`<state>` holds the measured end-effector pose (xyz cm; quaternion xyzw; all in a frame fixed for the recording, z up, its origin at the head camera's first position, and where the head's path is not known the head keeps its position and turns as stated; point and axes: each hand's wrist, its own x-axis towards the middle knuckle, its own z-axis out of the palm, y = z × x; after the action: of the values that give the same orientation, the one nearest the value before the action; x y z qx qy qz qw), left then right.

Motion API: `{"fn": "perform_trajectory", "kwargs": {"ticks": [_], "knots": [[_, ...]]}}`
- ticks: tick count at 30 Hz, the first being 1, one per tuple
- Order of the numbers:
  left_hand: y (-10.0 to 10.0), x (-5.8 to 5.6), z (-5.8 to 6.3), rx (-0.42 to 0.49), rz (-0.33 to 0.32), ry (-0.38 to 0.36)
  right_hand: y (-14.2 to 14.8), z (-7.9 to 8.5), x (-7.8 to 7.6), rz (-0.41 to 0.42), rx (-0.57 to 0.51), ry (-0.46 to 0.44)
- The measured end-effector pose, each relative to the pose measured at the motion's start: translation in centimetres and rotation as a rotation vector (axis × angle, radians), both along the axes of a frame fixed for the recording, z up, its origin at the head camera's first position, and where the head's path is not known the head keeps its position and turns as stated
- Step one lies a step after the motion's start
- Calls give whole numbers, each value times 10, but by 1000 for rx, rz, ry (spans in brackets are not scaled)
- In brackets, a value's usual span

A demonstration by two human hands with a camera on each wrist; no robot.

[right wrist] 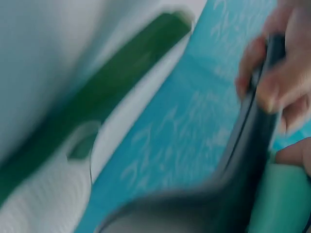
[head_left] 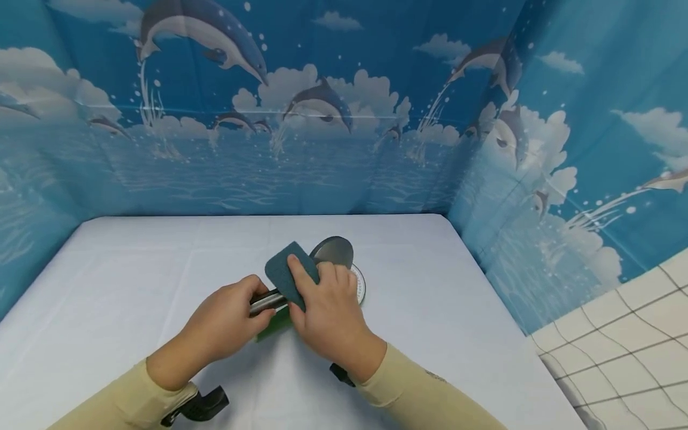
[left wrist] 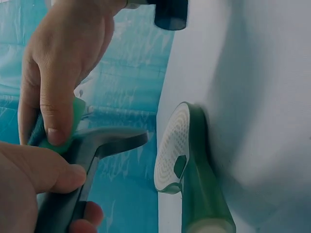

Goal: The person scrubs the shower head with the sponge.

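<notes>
My left hand (head_left: 223,319) grips the handle of a grey shower head (head_left: 334,251), thumb on top in the left wrist view. The head end points away to the right, above the table. In my right hand (head_left: 335,313) is a green sponge (head_left: 287,272) with a darker face, pressed along the handle near the neck; its index finger lies stretched over the sponge. Below both hands a green shower head (left wrist: 201,179) with a white dotted face lies on the table. In the head view my right hand covers much of it. The right wrist view is blurred.
A white cloth covers the table (head_left: 134,263). Blue curtains (head_left: 322,167) printed with dolphins stand along its back and sides. White tiles (head_left: 629,340) show at the right. A black wrist mount (head_left: 204,406) sticks out under the left sleeve.
</notes>
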<state>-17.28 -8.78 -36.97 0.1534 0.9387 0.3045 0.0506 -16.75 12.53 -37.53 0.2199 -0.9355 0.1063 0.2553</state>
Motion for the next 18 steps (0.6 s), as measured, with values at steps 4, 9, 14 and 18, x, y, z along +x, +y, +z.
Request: {"fn": "perform_trajectory", "kwargs": {"ticks": [4, 9, 14, 18], "knots": [[-3, 1, 0, 1, 12, 21, 15, 14, -12, -94, -76, -72], [-9, 5, 0, 7, 33, 21, 44, 29, -33, -290, -174, -238], [-7, 3, 1, 11, 19, 68, 38, 26, -24, -226, -243, -183], [-2, 3, 0, -10, 18, 100, 13, 12, -7, -66, -140, -4]]}}
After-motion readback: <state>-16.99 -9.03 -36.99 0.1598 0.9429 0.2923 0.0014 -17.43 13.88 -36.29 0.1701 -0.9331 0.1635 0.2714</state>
